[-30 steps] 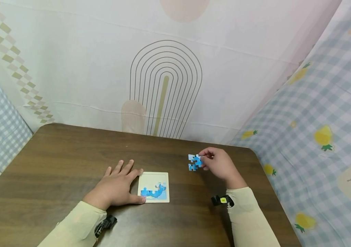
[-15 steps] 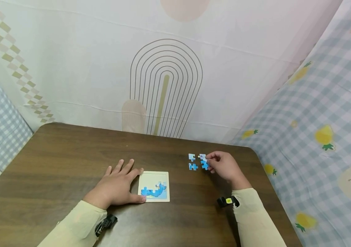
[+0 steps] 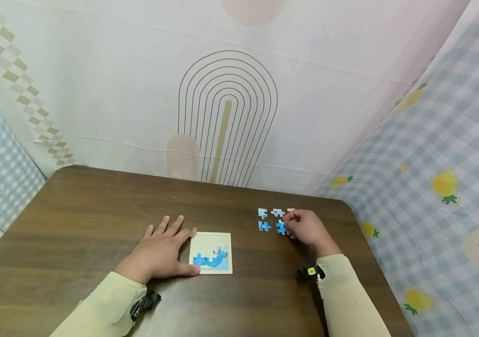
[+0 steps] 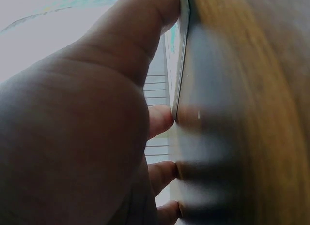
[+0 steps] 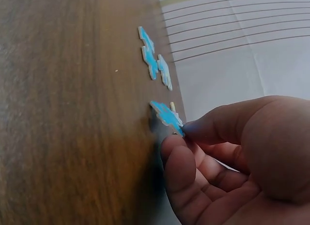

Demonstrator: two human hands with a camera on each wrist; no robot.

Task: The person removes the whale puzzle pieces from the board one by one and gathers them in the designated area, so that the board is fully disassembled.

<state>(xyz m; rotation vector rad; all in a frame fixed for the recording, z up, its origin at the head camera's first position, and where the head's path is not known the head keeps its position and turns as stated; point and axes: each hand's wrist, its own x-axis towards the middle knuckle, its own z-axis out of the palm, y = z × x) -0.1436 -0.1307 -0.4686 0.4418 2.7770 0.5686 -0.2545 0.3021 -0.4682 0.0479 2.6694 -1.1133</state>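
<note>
My right hand (image 3: 306, 229) pinches a blue jigsaw piece (image 5: 167, 118) between thumb and fingers, low over the table. Beside it lie loose blue and white pieces: a pale corner piece (image 3: 262, 213), a blue piece (image 3: 264, 226) and a pale piece (image 3: 278, 212). Another piece (image 3: 291, 209) peeks out behind the right fingers, mostly hidden. My left hand (image 3: 155, 255) lies spread on the table, its thumb and index finger touching the left side of a square puzzle tray (image 3: 210, 233). Joined pieces with a blue animal picture (image 3: 211, 260) fill the tray's lower part.
The brown wooden table (image 3: 108, 206) ends at the back against a patterned white cloth (image 3: 138, 93). A checked cloth (image 3: 399, 201) hangs along the right side. Each wrist wears a small black camera mount (image 3: 306, 274).
My right hand has moved right and slightly nearer with the pinched jigsaw piece, drawing it off the other pieces and uncovering them. The left hand and tray have stayed put.
</note>
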